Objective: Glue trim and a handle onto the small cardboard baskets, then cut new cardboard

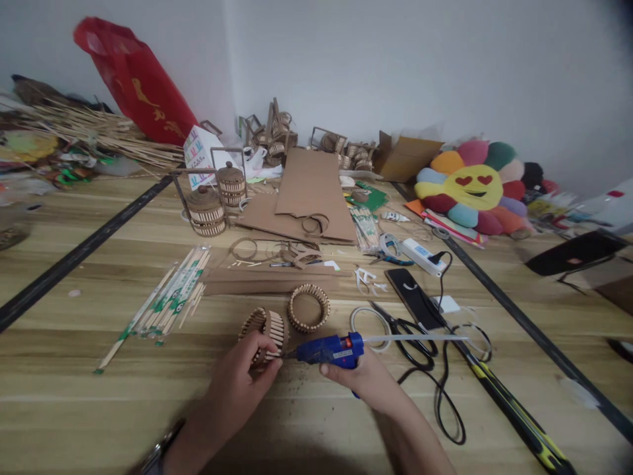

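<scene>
My left hand (pixel 247 369) is closed, thumb and forefinger pinching a short pale wooden stick (pixel 272 355). Right behind those fingers stands a small round basket wall (pixel 275 324), cardboard lined with short sticks and partly hidden by the hand; whether the hand also grips it I cannot tell. My right hand (pixel 370 379) is wrapped round a blue hot glue gun (pixel 326 349), its nozzle pointing left at the pinched fingertips. A clear glue stick (pixel 415 338) juts from the gun's rear. Beyond the gun lies a second stick-lined ring (pixel 309 309).
Black scissors (pixel 408 333), a tape roll (pixel 370 326), a yellow-black utility knife (pixel 519 415) and a looping cable (pixel 445 396) lie at the right. Packaged chopsticks (pixel 173 290) are at the left. Cardboard sheets (pixel 311 185) and lidded stick baskets (pixel 206 214) stand farther back.
</scene>
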`<state>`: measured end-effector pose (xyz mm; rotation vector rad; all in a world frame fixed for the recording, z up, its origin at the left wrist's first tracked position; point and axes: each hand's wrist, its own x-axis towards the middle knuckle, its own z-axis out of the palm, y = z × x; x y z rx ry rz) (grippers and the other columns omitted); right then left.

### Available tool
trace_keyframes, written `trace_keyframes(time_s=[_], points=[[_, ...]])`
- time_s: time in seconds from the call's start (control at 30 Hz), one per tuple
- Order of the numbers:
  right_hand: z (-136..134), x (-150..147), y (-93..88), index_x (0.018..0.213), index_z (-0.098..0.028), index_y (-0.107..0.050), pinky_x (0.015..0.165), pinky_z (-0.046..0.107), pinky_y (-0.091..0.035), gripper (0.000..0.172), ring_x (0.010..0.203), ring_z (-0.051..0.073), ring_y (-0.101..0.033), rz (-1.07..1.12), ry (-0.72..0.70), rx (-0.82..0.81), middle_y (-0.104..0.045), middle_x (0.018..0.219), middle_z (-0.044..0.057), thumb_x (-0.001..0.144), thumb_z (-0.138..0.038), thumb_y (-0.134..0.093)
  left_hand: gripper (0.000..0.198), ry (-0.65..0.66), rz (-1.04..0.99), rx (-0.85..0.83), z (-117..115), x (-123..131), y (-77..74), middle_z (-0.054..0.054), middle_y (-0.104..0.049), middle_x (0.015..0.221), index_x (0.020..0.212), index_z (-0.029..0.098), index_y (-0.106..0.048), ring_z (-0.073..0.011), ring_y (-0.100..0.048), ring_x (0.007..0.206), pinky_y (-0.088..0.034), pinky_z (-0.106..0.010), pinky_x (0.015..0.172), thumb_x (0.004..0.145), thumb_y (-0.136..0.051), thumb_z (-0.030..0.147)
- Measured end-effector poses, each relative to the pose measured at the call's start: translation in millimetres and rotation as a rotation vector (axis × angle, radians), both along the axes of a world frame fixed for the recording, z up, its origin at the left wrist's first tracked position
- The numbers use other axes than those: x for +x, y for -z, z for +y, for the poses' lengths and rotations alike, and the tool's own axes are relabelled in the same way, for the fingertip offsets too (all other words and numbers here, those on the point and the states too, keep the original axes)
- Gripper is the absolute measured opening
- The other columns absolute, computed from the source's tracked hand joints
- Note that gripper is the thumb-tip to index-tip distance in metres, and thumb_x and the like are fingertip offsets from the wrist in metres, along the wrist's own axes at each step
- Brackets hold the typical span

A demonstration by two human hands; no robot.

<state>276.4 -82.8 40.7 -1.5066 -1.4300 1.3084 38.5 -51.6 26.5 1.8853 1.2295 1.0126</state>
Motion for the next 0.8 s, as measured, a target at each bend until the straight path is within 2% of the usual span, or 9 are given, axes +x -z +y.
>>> trace_keyframes(time_s=[0.33,0.6,0.8], points=[[0.8,0.2,-3.6,0.087,-0.02,-0.077,0.072,0.031,-0.054,0.036,0.072,0.019,-0.062,0.033,-0.029,-0.002,-0.074,0.082,0.004,0.072,-0.052,-0.077,0.007,0.005,0.007,-0.015,0.7,0.4,-1.9,0.0,-0.07,0.073,0.081,0.024,-0.061,-0.0171,-0.067,0.063,-0.057,-0.027,0.062,0.081,-0.057,0.029],[0.8,2.2,2.6,0.085,-0.018,-0.074,0.074,0.031,-0.053,0.031,0.073,0.019,-0.062,0.001,-0.033,-0.015,-0.074,0.082,0.004,0.073,-0.046,-0.076,0.011,-0.028,-0.001,-0.067,2.0,-2.0,-7.9,0.0,-0.068,0.072,0.08,0.023,-0.061,-0.0165,-0.065,0.06,-0.056,-0.026,0.059,0.081,-0.058,0.034],[1.4,2.6,-1.2,0.088,-0.017,-0.075,0.076,0.031,-0.053,0.03,0.074,0.02,-0.062,0.014,-0.057,-0.02,-0.074,0.084,0.005,0.074,-0.044,-0.074,0.011,-0.026,-0.023,-0.069,1.6,-1.2,-8.9,0.001,-0.064,0.068,0.078,0.023,-0.059,-0.0154,-0.063,0.057,-0.054,-0.024,0.057,0.081,-0.057,0.033]])
